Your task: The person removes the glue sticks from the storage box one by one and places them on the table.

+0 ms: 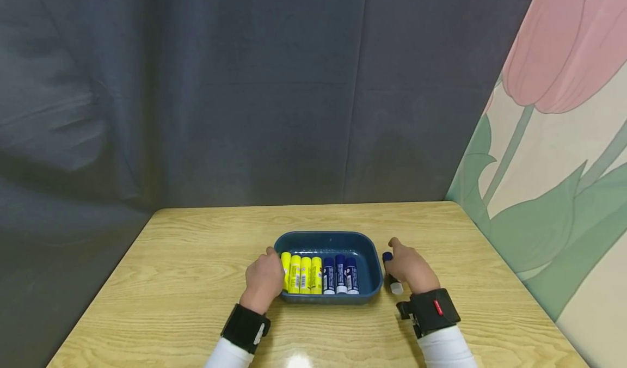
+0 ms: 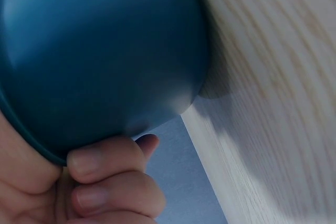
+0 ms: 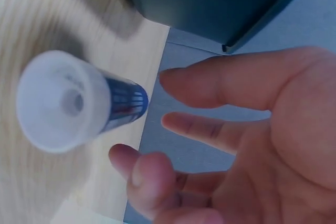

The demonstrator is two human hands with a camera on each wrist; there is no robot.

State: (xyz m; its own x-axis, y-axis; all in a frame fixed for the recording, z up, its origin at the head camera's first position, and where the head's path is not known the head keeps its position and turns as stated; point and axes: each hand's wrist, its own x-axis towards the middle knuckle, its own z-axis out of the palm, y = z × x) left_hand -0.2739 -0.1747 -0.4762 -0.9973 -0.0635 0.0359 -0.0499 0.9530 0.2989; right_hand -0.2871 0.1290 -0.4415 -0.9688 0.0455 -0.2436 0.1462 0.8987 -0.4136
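My left hand (image 1: 265, 275) grips the left end of a dark teal tray (image 1: 328, 299); in the left wrist view its curled fingers (image 2: 113, 163) press the outer wall near the rim. Inside the tray, a row of yellow glue sticks (image 1: 306, 275) lies beside three dark blue ones (image 1: 340, 274) with white ends. Just right of the tray, another blue glue stick (image 3: 63, 100) rests on the table, white end towards me. Over it hovers my right hand (image 1: 411, 264), thumb and fingers spread apart and holding nothing. Part of that stick is hidden by the hand in the head view.
Tray and sticks are on a light wood-grain table (image 1: 196, 259). A dark grey curtain (image 1: 254, 96) hangs behind its far edge and along the left. At the right stands a wall (image 1: 553, 194) painted with a pink tulip and green leaves.
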